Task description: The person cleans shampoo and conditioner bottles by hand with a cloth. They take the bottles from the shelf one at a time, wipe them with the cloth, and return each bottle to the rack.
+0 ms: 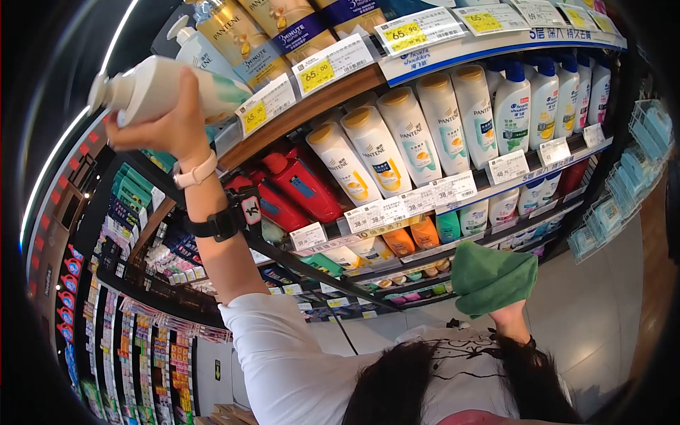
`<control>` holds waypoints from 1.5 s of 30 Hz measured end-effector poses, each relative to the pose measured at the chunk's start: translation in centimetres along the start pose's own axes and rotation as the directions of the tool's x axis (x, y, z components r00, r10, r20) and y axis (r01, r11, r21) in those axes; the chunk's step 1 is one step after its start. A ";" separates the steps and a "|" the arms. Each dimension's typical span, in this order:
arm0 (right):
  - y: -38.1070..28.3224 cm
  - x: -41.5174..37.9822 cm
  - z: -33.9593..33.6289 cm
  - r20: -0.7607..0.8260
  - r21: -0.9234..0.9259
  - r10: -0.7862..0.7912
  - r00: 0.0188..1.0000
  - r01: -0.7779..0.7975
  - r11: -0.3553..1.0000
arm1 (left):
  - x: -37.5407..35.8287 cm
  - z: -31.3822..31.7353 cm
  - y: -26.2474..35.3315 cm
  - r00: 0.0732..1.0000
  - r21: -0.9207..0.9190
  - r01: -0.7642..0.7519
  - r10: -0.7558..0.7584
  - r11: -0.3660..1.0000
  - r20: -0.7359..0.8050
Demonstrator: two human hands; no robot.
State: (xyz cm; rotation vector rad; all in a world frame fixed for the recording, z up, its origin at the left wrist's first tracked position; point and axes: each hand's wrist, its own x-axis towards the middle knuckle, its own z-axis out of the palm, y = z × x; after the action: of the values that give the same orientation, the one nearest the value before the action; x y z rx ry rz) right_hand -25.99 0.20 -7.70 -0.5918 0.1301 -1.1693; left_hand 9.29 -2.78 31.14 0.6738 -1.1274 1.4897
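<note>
My left hand (173,124) is raised at the upper left, its fingers wrapped round a white pump bottle (149,85). The bottle tilts with its pump end toward the left, and its greenish lower end is near the top shelf's price tags. Low on the right, my right hand (511,319) grips a green cloth (492,278), which hides most of its fingers. Gold Pantene bottles (230,39) and another white pump bottle (191,42) stand on the top shelf beside the held bottle.
White Pantene bottles (411,134) and blue-capped Head & Shoulders bottles (513,106) line the middle shelf, with red bottles (304,184) at its left end. Price tags (336,64) stick out along the shelf edges. A wire rack (620,180) hangs at the right.
</note>
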 end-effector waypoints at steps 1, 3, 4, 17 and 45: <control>-0.4 -0.1 0.0 0.025 -0.045 -0.005 1.000 0.006 0.999 | 0.3 -0.6 -0.1 0.999 -0.056 -0.045 0.043 0.997 -0.031; -0.9 -0.2 -0.3 0.053 0.024 0.024 0.998 -0.025 0.999 | 1.1 -2.1 -0.5 0.987 -0.161 -0.139 0.124 0.977 -0.100; -1.0 -0.3 -0.6 0.055 0.138 0.057 0.997 -0.064 0.988 | 1.8 -2.9 0.0 0.976 -0.188 -0.165 0.133 0.968 -0.173; 0.3 4.3 10.3 0.321 -0.242 0.134 0.938 -0.056 0.969 | -15.3 -15.7 20.2 0.318 -0.341 0.940 -0.438 0.028 0.841; -3.3 3.7 11.7 0.521 -0.755 -0.105 0.847 0.515 0.406 | -22.1 -14.9 28.9 0.202 -0.244 0.887 -0.144 -0.393 0.969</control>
State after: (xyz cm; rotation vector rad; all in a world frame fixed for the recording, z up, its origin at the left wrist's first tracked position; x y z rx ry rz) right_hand -22.62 0.35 4.53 -1.8827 0.2906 -1.2744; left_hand -10.63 2.93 -2.31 0.5579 -1.4061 -0.8983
